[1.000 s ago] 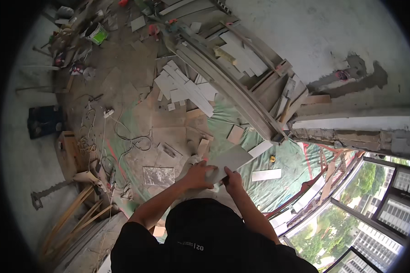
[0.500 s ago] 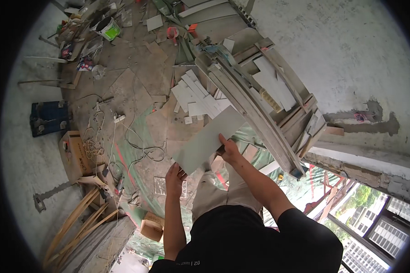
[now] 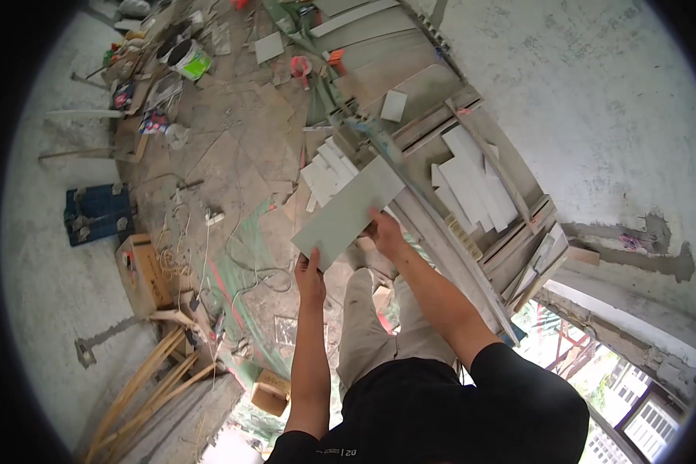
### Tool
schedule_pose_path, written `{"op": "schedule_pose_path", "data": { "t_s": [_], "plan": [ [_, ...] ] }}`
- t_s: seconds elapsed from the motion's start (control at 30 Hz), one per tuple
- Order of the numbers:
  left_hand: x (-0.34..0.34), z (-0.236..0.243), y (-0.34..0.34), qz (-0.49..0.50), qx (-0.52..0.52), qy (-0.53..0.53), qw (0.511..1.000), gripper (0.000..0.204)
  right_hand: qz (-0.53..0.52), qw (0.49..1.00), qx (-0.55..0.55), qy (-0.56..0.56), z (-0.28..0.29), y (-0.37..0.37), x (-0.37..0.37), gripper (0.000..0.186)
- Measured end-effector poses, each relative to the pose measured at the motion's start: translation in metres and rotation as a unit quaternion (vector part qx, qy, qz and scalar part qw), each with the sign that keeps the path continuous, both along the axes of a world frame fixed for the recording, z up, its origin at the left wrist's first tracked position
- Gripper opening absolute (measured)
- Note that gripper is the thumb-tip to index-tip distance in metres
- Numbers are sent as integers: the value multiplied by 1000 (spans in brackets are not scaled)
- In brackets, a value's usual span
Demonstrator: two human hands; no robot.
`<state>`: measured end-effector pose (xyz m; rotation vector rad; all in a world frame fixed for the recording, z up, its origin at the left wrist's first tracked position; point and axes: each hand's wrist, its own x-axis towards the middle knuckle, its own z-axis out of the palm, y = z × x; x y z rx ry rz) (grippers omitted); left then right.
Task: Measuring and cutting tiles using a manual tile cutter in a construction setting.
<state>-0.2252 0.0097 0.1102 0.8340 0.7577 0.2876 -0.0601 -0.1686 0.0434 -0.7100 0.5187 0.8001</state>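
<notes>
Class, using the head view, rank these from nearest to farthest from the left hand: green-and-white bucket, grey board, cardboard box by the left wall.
1. Grey board: gripped by the left hand.
2. Cardboard box: to the hand's left, by the wall.
3. Green-and-white bucket: farthest, toward the view's upper left.

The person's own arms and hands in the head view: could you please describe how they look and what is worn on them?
The left sleeve and right sleeve are short and black, part of a black shirt with a small pale marking. Below them, both arms are bare. The left hand and right hand are ungloved.
</notes>
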Motion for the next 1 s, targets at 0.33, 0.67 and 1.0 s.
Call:
{"op": "schedule_pose_path", "data": {
  "t_s": [0.33, 0.67, 1.0],
  "plan": [
    [133, -84, 3, -71, -104, -19, 992, 36, 417, 806, -125, -400, 275, -111, 0, 32],
    [196, -130, -26, -131, -108, 19, 985, 33, 102, 855, -463, -212, 103, -190, 199, 30],
    [202, -111, -17, -128, 2, 121, 984, 29, -43, 926, -356, -119, -36, -153, 244, 27]
  ]
}}
